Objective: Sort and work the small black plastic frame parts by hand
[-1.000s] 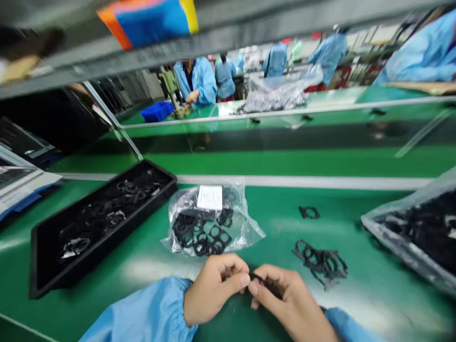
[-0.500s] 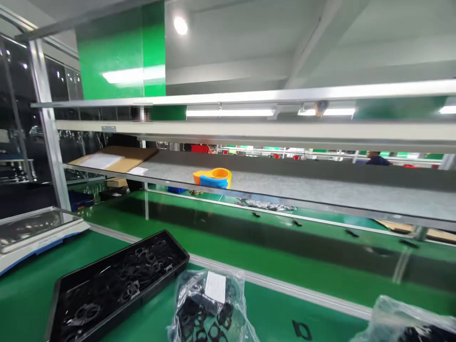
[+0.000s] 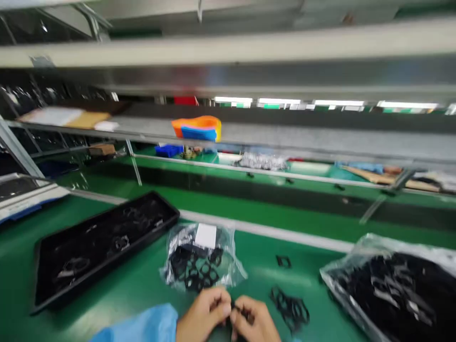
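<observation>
Low in the head view, my left hand (image 3: 206, 312) and my right hand (image 3: 253, 319) meet with fingertips pinched together. Between them is a small black part (image 3: 233, 306), mostly covered by the fingers, so its full shape is hidden. Just beyond my hands lies a clear plastic bag (image 3: 228, 261) of black ring-shaped parts with a white label (image 3: 205, 236). To the right of my right hand is a loose pile of black frame-like parts (image 3: 290, 306). A single square black frame (image 3: 283, 261) lies behind that pile.
A black tray (image 3: 107, 266) with black parts stands at left, beside a scale (image 3: 28, 197). A large open bag (image 3: 356, 256) of black parts lies at right. Above the green bench runs a grey shelf (image 3: 302, 135) holding an orange and blue tape dispenser-like object (image 3: 197, 128).
The view has tilted down, so the bench contents sit higher in the picture. Both my hands have come into view holding a black part, and the loose pile and right bag show more fully.
</observation>
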The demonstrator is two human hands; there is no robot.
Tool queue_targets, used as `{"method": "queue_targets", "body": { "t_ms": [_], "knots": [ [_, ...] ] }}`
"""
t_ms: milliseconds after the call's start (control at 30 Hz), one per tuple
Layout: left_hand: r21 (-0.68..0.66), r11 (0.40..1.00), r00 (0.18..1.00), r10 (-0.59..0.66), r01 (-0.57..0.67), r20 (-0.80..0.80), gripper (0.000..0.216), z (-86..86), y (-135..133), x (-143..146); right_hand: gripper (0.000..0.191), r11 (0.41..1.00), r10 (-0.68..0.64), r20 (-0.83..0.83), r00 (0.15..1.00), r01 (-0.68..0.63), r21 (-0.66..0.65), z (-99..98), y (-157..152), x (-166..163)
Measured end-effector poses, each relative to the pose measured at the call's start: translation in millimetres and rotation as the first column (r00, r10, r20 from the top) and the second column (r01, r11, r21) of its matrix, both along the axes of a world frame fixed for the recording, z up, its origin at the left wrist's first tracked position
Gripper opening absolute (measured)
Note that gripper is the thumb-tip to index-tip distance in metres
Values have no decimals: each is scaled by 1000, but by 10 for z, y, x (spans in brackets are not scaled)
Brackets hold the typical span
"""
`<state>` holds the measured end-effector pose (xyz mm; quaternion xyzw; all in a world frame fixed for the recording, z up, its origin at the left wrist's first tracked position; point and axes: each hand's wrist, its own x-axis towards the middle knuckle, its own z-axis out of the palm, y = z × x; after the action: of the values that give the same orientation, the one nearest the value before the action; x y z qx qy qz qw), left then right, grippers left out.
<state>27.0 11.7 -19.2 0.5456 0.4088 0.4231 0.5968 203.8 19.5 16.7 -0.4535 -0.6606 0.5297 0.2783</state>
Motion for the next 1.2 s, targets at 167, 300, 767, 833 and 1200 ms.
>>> {"method": "queue_targets", "body": {
  "t_ms": [167, 300, 767, 833, 1200],
  "knots": [
    [-134, 990, 999, 36, -35, 3, 62, 127, -58, -183, 54, 969, 27, -243, 970, -86, -232, -21, 11, -117],
    [-156, 988, 999, 0, 7, 42, 52, 125, -46, -283, 50, 923, -11, -372, 928, -134, -361, -88, 59, -154],
    [-124, 991, 998, 45, -39, 43, 44, 181, -101, -286, 48, 933, -122, -411, 903, -37, -357, -137, -16, -180],
    [-120, 992, 998, 43, -38, 37, 44, 186, -113, -284, 47, 937, -140, -416, 898, -16, -350, -140, -23, -178],
    [-39, 998, 999, 47, -48, -13, 39, 124, -175, -252, 43, 955, -91, -429, 899, -43, -292, -139, -32, -146]
  ]
}}
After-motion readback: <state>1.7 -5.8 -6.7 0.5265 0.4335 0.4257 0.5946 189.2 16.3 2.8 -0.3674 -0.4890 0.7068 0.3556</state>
